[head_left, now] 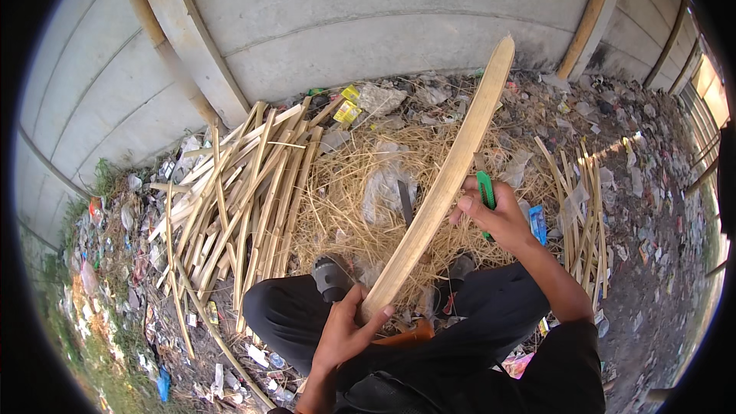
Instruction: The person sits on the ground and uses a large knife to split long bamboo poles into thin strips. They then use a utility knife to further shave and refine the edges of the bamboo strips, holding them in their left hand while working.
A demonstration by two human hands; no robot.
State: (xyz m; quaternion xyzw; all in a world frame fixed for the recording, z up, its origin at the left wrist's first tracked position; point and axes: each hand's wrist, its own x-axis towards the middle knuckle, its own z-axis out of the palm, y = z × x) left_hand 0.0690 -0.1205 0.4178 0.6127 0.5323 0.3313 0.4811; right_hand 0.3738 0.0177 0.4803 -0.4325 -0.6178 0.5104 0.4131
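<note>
A long, flat bamboo slat [448, 176] slants up and to the right in front of me, its far end rounded. My left hand [349, 330] is closed around its near end, between my knees. In my right hand [502, 218] is a green utility knife [485, 190], its blade pointing up beside the slat's right edge. The right fingertips are close to that edge; whether they touch it, I cannot tell. Behind the slat, a dark flat blade-like piece [405, 202] rests on a bed of straw-like shavings [337, 184], next to a clear plastic bag [382, 193].
A large pile of bamboo strips [245, 192] lies to the left, and a smaller bundle [586, 215] to the right. Litter covers the ground, including a blue wrapper [537, 222] and yellow packets [348, 111]. A grey concrete panel wall [399, 23] with posts stands ahead.
</note>
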